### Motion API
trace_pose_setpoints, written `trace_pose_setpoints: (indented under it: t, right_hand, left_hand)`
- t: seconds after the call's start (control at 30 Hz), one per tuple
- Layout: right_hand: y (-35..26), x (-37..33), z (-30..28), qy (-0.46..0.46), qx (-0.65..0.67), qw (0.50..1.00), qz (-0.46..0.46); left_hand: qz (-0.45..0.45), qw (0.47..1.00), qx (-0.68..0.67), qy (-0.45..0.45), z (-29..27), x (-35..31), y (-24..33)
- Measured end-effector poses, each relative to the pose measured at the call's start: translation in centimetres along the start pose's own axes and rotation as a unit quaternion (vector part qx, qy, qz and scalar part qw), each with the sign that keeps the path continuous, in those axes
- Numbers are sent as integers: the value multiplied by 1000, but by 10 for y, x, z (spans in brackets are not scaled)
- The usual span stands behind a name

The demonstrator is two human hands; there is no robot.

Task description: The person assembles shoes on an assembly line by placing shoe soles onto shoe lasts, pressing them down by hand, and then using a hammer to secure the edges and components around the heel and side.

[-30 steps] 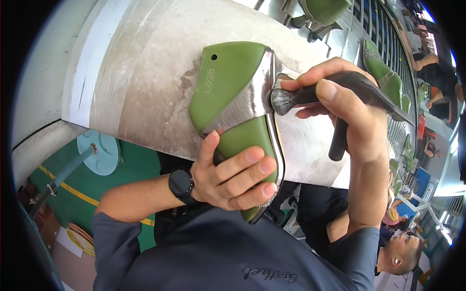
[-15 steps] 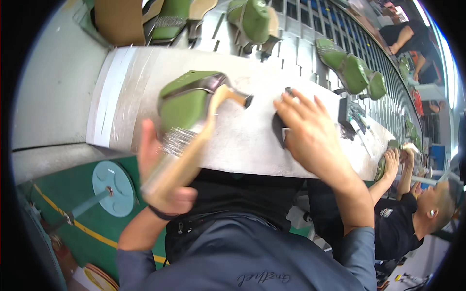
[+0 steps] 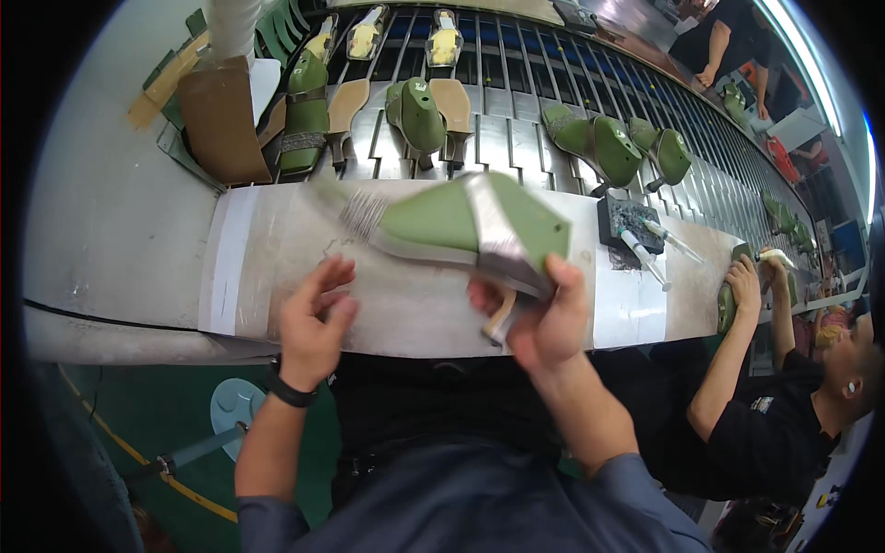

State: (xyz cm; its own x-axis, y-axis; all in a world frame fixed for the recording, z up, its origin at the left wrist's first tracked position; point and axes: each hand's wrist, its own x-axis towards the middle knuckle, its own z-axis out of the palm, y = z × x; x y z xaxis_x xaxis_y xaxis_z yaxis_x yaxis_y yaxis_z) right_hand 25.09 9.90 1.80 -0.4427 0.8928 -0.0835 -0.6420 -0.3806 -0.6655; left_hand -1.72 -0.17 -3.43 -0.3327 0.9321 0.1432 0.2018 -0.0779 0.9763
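Note:
A high-heeled sandal on a green shoe last (image 3: 433, 221) hangs over the worktable, tipped on its side and smeared by motion. Its toe points left, with a glittery strap across the toe and a shiny metallic strap near the heel end. My right hand (image 3: 553, 323) grips it at the heel end, around the tan and dark heel. To the left, my left hand (image 3: 316, 323) stays apart from the shoe, fingers loosely curled and thumb away, with nothing in it. A dark band circles the left wrist.
Beyond the worktable (image 3: 406, 323), a slatted conveyor (image 3: 525, 101) carries several green lasts (image 3: 419, 115) and tan soles (image 3: 348, 106). A dark block (image 3: 613, 221) with syringes (image 3: 645, 258) sits to the right. At far right a co-worker (image 3: 765, 396) handles another shoe. A brown carton (image 3: 217, 120) stands at left.
The sandal has passed from my left hand to my right and turned, toe now leftward. My left hand has let go. My right hand has come off the tabletop. The view has shifted.

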Motion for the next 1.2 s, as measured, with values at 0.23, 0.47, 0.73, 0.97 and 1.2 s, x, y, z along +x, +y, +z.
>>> trace_pose_setpoints:
  t: [0.23, 0.47, 0.73, 0.97, 1.2]
  right_hand:
    - [-54, 173, -43, 160, -357, 859, -331]
    - [-45, 217, -74, 294, -664, 648, -229]
    - [-14, 229, -37, 65, -856, 345, -379]
    - [-20, 232, -31, 40, -927, 270, -259]
    - [-5, 245, -35, -55, -788, 568, -232]
  left_hand:
    - [338, 870, 359, 8, 26, -2, -3]
    - [330, 874, 356, 2, 25, 0, -6]
    - [179, 958, 219, -53, 24, 37, 12]
    - [139, 977, 163, -14, 29, 248, 39]
    - [119, 881, 452, -73, 83, 460, 0]
